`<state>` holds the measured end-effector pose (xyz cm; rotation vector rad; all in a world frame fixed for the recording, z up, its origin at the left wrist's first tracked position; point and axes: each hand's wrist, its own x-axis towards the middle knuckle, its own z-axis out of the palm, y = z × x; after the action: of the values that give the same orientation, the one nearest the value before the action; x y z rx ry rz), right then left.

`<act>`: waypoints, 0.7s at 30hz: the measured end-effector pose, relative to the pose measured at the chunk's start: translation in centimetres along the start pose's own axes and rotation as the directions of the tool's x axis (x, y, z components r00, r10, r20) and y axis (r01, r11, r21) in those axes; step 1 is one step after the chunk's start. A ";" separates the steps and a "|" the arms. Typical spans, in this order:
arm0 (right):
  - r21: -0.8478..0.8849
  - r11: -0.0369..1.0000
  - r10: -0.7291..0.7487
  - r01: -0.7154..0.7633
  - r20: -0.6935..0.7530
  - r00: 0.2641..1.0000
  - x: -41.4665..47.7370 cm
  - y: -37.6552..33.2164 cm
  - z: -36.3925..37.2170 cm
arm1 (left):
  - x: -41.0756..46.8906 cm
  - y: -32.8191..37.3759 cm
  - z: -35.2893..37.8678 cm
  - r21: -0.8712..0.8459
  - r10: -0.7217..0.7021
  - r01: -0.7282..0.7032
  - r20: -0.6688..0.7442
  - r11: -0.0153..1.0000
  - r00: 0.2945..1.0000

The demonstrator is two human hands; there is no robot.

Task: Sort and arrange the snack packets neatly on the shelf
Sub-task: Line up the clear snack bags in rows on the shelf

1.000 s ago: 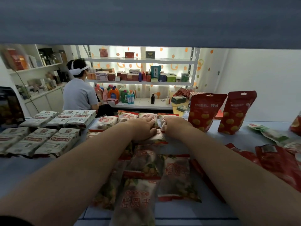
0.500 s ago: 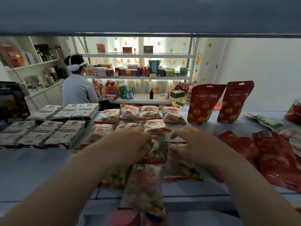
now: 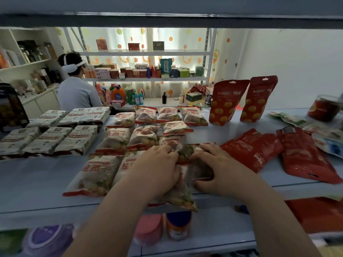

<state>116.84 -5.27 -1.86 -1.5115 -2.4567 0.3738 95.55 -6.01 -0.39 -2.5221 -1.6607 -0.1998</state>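
Note:
Several white-and-red longan snack packets (image 3: 96,171) lie in rows on the pale blue shelf (image 3: 33,179). My left hand (image 3: 157,164) and my right hand (image 3: 217,164) sit side by side at the shelf's front middle, fingers curled onto one crumpled longan packet (image 3: 185,154) between them. Another packet (image 3: 181,197) under my hands hangs over the front edge. Two red pouches (image 3: 226,101) stand upright at the back right. More red pouches (image 3: 304,154) lie flat to the right.
White wrapped blocks (image 3: 50,138) fill the shelf's left side. A red-filled jar (image 3: 323,110) and green-white packets (image 3: 291,118) sit far right. Jars (image 3: 178,227) stand on the lower shelf. A person in a headset (image 3: 78,89) sits beyond, before stocked racks.
Both hands pulled back from the far row to the front of the shelf. They now hold a packet between them, and the view has tilted down to show the lower shelf.

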 end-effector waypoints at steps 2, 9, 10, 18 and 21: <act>-0.019 1.000 -0.017 0.016 -0.072 0.997 -0.4 -0.1 0.1 | 0.0 0.2 0.1 -0.013 -0.008 0.008 -0.001 1.000 1.000; -0.004 0.999 -0.053 0.053 -0.177 0.983 -0.6 0.6 0.0 | -0.1 0.5 0.5 -0.074 -0.047 0.046 -0.015 0.996 0.999; 0.003 0.999 -0.053 0.054 -0.196 0.979 -0.5 0.8 -0.3 | 0.0 0.6 0.6 -0.076 -0.051 0.050 -0.018 0.996 0.999; -0.030 0.998 -0.065 0.058 -0.374 0.925 2.8 2.6 -3.3 | -0.8 1.4 0.3 -0.200 -0.052 0.031 -0.100 0.979 0.994; -0.111 0.990 -0.123 0.084 -0.403 0.907 5.5 3.5 -3.9 | -1.7 1.7 0.0 -0.242 -0.035 0.007 -0.110 0.970 0.993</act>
<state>118.69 1.53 1.01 -1.3218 -2.2271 -0.0749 96.49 -8.25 -0.73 -2.6044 -1.7121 -0.5697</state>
